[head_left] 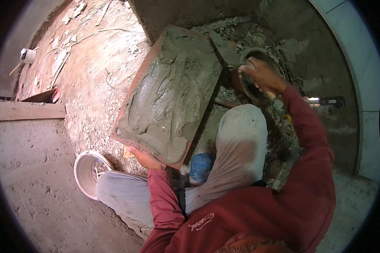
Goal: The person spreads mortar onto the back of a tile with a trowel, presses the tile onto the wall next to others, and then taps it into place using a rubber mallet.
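A rectangular reddish tile (133, 92) lies tilted before me, its upper face coated with wet grey mortar. My left hand (144, 159) grips its near left edge, with some fingers hidden beneath. My right hand (264, 76) is closed round the handle of a trowel. The mortar-smeared trowel blade (224, 49) points left, close to the tile's far right corner. Under the right hand stands a round bucket (245, 86), whose inside is partly hidden by that hand.
A blue bundle (202, 167) sits between my legs, and a white bucket (81, 177) stands by my left knee. Rubble (257, 36) lies along the far wall. A pale cable (88, 33) crosses the dirt floor near a small white container (28, 56). White wall tiles (363, 55) rise at right.
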Demonstrator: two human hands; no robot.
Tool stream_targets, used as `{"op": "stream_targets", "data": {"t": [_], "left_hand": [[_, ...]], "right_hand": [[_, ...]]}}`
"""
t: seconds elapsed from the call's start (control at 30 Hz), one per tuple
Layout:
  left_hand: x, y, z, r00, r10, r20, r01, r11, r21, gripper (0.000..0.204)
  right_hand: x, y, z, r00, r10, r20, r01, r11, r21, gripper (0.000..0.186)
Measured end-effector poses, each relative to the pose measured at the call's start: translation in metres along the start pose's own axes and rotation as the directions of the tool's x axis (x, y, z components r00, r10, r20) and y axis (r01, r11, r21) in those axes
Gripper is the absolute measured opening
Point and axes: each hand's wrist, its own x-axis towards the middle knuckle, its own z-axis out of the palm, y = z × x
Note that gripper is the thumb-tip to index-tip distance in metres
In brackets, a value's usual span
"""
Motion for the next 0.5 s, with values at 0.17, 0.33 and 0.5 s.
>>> {"op": "stream_targets", "data": {"t": [0.17,0.33,0.5], "left_hand": [[-0.003,-0.003,0.004,0.998,0.008,-0.061,0.001,0.99,0.139,0.083],[-0.001,-0.002,-0.004,1.0,-0.029,-0.01,0.03,0.999,0.04,0.083],[0.0,-0.002,-0.004,0.998,-0.053,0.017,0.053,0.998,-0.036,0.08]], "right_hand": [[-0.003,0.083,0.04,0.937,-0.319,-0.144,0.264,0.914,-0.308,0.059],[-0.052,0.062,0.017,0.988,-0.092,-0.12,0.053,0.953,-0.297,0.062],[-0.024,0.035,-0.01,0.989,-0.023,0.144,0.019,0.999,0.028,0.055]]}}
